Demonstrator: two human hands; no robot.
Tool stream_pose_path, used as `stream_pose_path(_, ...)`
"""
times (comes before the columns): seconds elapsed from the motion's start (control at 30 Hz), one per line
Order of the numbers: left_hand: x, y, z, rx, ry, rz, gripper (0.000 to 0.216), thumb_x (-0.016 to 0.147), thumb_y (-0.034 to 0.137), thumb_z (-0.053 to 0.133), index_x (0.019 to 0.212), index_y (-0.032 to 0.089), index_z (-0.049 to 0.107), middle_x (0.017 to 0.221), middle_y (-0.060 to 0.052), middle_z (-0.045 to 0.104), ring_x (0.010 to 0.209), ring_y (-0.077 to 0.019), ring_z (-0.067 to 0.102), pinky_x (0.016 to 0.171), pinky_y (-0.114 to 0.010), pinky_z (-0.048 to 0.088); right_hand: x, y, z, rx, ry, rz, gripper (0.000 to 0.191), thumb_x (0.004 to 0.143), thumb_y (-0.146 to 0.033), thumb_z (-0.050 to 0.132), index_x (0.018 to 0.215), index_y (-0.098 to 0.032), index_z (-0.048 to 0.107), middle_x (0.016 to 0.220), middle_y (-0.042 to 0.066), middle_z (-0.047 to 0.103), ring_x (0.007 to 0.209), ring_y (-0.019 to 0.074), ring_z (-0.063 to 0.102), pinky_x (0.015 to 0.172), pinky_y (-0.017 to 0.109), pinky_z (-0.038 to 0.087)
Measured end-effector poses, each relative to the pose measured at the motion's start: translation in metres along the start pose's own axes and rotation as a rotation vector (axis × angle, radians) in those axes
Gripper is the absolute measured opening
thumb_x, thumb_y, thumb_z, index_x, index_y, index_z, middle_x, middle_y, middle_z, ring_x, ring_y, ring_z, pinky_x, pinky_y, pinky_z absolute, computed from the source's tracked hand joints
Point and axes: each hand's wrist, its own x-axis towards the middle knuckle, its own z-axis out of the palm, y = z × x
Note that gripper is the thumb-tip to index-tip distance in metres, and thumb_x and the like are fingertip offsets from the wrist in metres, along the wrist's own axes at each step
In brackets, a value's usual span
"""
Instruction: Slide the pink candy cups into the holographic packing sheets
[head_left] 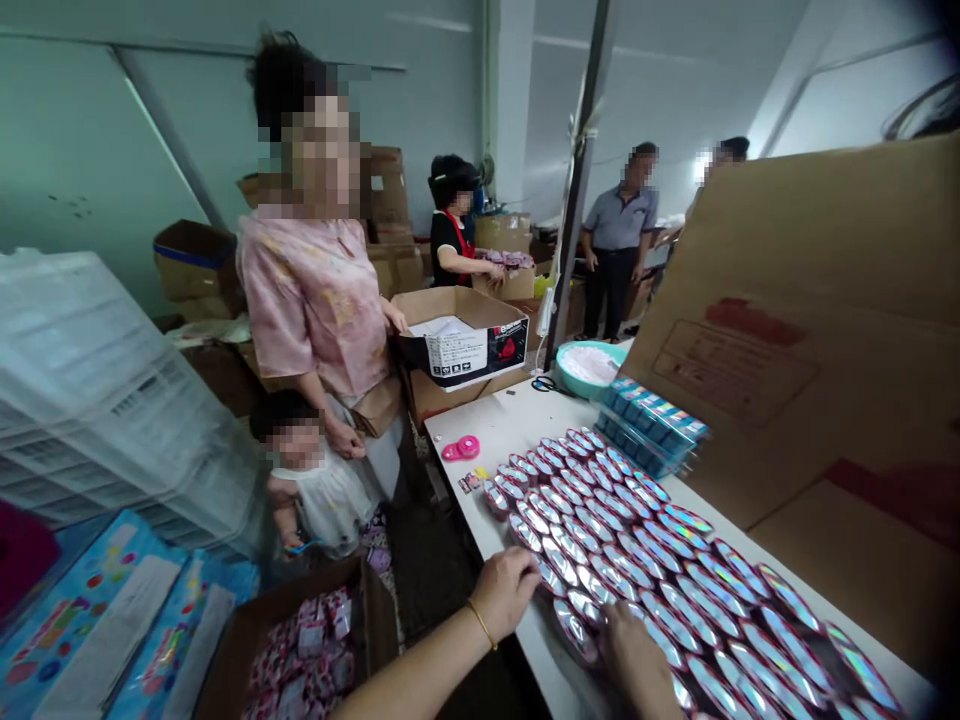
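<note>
Rows of small oval packs point(592, 540) with shiny, rainbow-reflecting silver tops, red rims and dark sides stand close together on the white table point(480, 520). At the near left edge of these rows is my left hand point(511, 592), its fingers curled in and touching the end of a pack. Whether something small is pinched in it is hidden. My right hand point(636, 655) reaches down over the front rows with its fingertips among the packs. Its back faces me, so its grip does not show.
A pink tape dispenser point(461, 448), scissors point(543, 384), a turquoise basin point(592, 368) and blue boxes point(652, 425) lie along the table. A large cardboard sheet point(810, 330) stands right. An open carton point(300, 640) of small packs sits below left. A person point(319, 290) and a child point(315, 500) stand left.
</note>
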Motion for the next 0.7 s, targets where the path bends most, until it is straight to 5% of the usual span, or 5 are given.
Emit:
stream_pose_path(0.17, 0.002, 0.013, -0.022, -0.056, 0.155, -0.022, 0.030, 0.071, 0.023, 0.057, 0.100, 0.017, 0.057, 0.092, -0.004, 0.059, 0.077, -0.0147, 0.053, 0.073, -0.027, 0.043, 0.023, -0.007, -0.021, 0.204, 0.055, -0.152, 0.021, 0.079, -0.022, 0.041, 0.085, -0.019, 0.061, 0.092, 0.010, 0.062, 0.083, 0.0213, 0.061, 0.072, 0.030, 0.046)
stream_pose_path(0.33, -0.002, 0.064, -0.103, -0.001, 0.491, 0.215, 0.056, 0.071, 0.028, 0.061, 0.122, 0.021, 0.041, 0.107, -0.008, 0.053, 0.092, -0.0189, 0.050, 0.083, -0.032, 0.043, 0.050, -0.112, -0.137, 0.534, 0.549, -0.566, 0.027, 0.080, -0.041, 0.046, 0.095, -0.021, 0.055, 0.086, 0.008, 0.062, 0.070, 0.0177, 0.060, 0.060, 0.026, 0.049)
stream_pose_path(0.47, -0.001, 0.115, -0.167, 0.084, 0.641, 0.436, 0.045, 0.079, 0.032, 0.050, 0.121, 0.019, 0.040, 0.108, -0.010, 0.052, 0.091, -0.0182, 0.051, 0.083, -0.032, 0.043, 0.048, -0.205, -0.220, 0.736, 0.887, -0.552, 0.025, 0.080, -0.038, 0.048, 0.095, -0.018, 0.052, 0.077, 0.006, 0.060, 0.061, 0.0150, 0.056, 0.057, 0.025, 0.045)
stream_pose_path(0.57, 0.015, 0.116, -0.200, 0.198, 0.523, 0.299, 0.027, 0.085, 0.024, 0.035, 0.104, 0.017, 0.052, 0.097, -0.010, 0.056, 0.088, -0.0174, 0.052, 0.081, -0.031, 0.043, 0.071, -0.249, -0.233, 0.815, 0.575, -0.655, 0.022, 0.085, -0.035, 0.038, 0.077, -0.020, 0.050, 0.066, 0.003, 0.058, 0.057, 0.0138, 0.054, 0.054, 0.023, 0.043)
stream_pose_path(0.7, -0.003, 0.053, -0.181, 0.249, 0.297, 0.203, 0.017, 0.082, 0.020, 0.043, 0.083, 0.015, 0.059, 0.079, -0.007, 0.058, 0.076, -0.0169, 0.054, 0.073, -0.032, 0.046, 0.070, -0.231, -0.156, 0.785, 0.264, -0.668, 0.024, 0.084, -0.039, 0.038, 0.077, -0.021, 0.052, 0.064, 0.003, 0.058, 0.058, 0.0160, 0.056, 0.054, 0.025, 0.045)
